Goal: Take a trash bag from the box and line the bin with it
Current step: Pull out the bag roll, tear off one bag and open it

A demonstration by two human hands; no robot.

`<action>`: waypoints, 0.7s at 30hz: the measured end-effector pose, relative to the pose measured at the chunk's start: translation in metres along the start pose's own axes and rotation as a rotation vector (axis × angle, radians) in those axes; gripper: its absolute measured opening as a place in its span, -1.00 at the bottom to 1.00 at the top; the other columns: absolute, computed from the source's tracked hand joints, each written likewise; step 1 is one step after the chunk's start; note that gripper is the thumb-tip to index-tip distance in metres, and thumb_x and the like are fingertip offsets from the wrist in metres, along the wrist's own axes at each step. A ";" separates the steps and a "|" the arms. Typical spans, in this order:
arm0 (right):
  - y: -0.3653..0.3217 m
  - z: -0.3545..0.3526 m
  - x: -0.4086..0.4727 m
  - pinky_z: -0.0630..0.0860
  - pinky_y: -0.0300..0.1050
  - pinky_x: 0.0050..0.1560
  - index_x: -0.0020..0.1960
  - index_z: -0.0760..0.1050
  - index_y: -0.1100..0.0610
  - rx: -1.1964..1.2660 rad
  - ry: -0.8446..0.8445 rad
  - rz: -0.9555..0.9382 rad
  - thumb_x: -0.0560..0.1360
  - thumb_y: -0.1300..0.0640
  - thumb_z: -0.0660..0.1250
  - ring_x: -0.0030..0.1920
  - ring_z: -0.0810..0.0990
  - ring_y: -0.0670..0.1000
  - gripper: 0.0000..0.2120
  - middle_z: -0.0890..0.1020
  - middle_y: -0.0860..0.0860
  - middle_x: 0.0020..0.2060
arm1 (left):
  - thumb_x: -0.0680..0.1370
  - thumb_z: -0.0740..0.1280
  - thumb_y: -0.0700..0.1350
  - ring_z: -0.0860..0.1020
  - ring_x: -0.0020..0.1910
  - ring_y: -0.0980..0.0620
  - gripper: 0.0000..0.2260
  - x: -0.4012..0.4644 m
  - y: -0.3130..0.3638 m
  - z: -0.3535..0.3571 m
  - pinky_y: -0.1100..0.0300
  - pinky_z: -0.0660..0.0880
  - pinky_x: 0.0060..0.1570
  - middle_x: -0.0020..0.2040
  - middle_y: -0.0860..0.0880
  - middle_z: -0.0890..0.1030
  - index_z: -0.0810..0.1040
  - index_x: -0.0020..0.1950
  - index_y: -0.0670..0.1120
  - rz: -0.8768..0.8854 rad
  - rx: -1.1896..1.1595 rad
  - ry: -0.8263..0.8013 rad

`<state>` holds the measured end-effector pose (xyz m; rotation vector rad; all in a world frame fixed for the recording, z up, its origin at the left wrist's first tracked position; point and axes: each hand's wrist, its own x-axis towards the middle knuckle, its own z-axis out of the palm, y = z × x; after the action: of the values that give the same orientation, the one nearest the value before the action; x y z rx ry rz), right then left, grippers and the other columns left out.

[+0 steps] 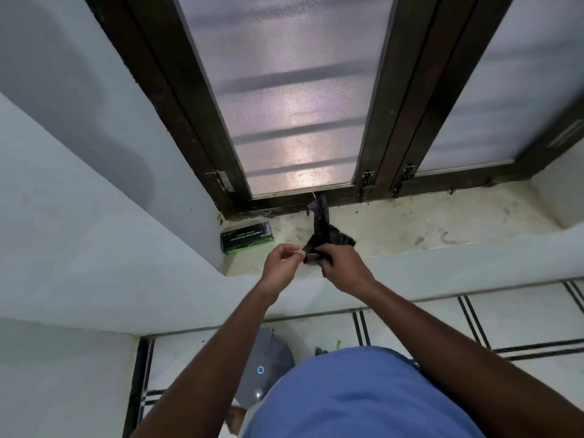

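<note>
Two hands hold a black trash bag [328, 237] over the window ledge [442, 226]: left hand [281, 260] pinches its edge, right hand [344, 267] grips it. The box [247, 238] lies nearby; the grey bin [268, 358] stands below.

One box [247, 237], black and green, on the sill [410, 229]. One black trash bag [325, 238], partly unfolded. Two hands: left hand [281, 263], right hand [344, 267]. One grey bin [268, 365] on the floor. Two screened window panels in view. Three latches along the dark frame.
</note>
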<state>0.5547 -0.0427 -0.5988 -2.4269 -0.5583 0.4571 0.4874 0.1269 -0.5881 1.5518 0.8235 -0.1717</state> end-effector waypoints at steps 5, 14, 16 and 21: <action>-0.045 -0.030 -0.006 0.72 0.01 -0.15 0.02 0.75 0.18 0.566 -0.045 0.138 0.65 0.19 0.49 -0.15 0.78 0.08 -0.91 0.78 0.09 -0.16 | 0.61 0.44 0.29 0.73 0.17 -0.03 -0.60 -0.035 0.021 -0.026 -0.02 0.63 0.18 0.19 0.02 0.76 0.67 0.30 0.06 0.072 -0.022 -0.156; -0.116 -0.045 -0.025 0.66 -0.15 -0.36 0.00 0.65 0.29 1.001 -0.134 0.377 0.65 -0.03 0.53 -0.34 0.74 0.03 -0.65 0.75 0.11 -0.26 | 0.45 0.70 0.03 0.75 0.17 0.03 -0.32 -0.089 0.034 -0.084 -0.04 0.70 0.22 0.26 -0.01 0.72 0.46 0.47 0.08 0.076 -0.018 -0.219; -0.126 -0.039 -0.029 0.71 -0.12 -0.27 0.10 0.69 0.27 1.005 -0.145 0.407 0.69 0.04 0.48 -0.21 0.81 0.04 -0.74 0.79 0.16 -0.10 | 0.47 0.69 -0.05 0.76 0.14 0.03 -0.44 -0.097 0.034 -0.089 -0.04 0.70 0.21 0.17 0.00 0.77 0.53 0.39 0.03 0.107 0.039 -0.153; -0.145 -0.029 -0.050 0.75 -0.10 -0.04 0.22 0.68 0.25 1.031 -0.075 0.379 0.72 0.09 0.43 -0.03 0.79 0.07 -0.78 0.76 0.18 0.11 | 0.59 0.56 -0.15 0.77 0.11 -0.16 -0.76 -0.116 0.022 -0.121 -0.02 0.71 0.16 0.06 -0.14 0.81 0.74 0.24 -0.16 0.188 -0.033 -0.132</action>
<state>0.4840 0.0252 -0.4772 -1.4990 0.1338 0.7593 0.3727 0.1934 -0.4839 1.5595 0.5710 -0.1216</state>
